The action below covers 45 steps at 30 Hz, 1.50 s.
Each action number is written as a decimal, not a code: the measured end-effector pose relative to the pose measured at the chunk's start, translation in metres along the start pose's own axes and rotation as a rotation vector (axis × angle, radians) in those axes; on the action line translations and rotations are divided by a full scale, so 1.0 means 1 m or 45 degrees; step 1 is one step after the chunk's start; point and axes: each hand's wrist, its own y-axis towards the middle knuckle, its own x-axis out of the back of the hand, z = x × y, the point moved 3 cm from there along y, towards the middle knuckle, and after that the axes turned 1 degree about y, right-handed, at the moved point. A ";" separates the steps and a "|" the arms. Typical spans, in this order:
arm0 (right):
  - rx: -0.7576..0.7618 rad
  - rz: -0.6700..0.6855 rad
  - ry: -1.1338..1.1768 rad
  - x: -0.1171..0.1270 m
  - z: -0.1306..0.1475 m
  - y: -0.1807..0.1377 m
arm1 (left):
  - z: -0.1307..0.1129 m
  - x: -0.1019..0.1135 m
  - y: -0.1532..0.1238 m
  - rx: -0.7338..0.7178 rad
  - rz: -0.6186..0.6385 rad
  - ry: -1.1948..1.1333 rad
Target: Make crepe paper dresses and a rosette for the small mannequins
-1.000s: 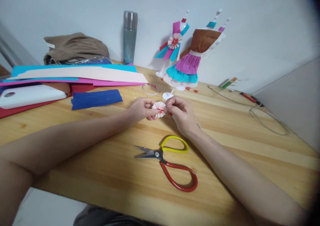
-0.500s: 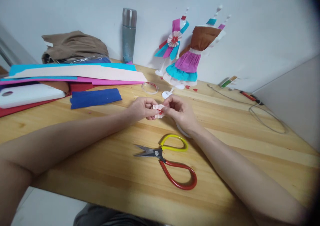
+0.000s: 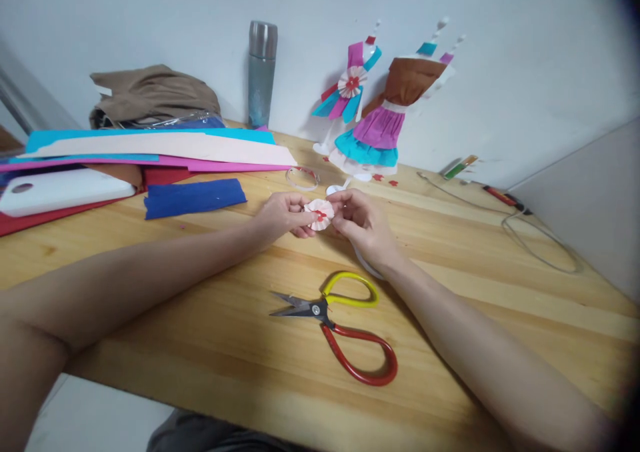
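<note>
Your table (image 3: pixel 465 265) bears the coloured sheets (image 3: pixel 175 147) at the far left. The dress (image 3: pixel 387 122) stands on its far side, beyond your hands. The scissors (image 3: pixel 316 310) lie on the near side, blades parted and pointing left. Your left hand (image 3: pixel 281 213) pinches the rosette (image 3: pixel 324 207), thumb across its face. Your right hand (image 3: pixel 366 224) has its fingertips at the rosette's right edge; you cannot tell whether they grip it. The rosette sits between both hands, its red centre (image 3: pixel 323 217) partly under your left thumb.
</note>
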 end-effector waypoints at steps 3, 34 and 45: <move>0.009 -0.004 -0.070 -0.001 0.001 -0.002 | 0.000 0.000 0.000 0.014 -0.017 -0.037; 0.048 -0.064 -0.313 -0.004 0.003 0.001 | 0.005 -0.007 0.000 -0.047 0.090 0.170; 0.178 -0.104 -0.363 -0.009 0.006 0.000 | 0.008 -0.012 -0.002 -0.166 0.130 0.197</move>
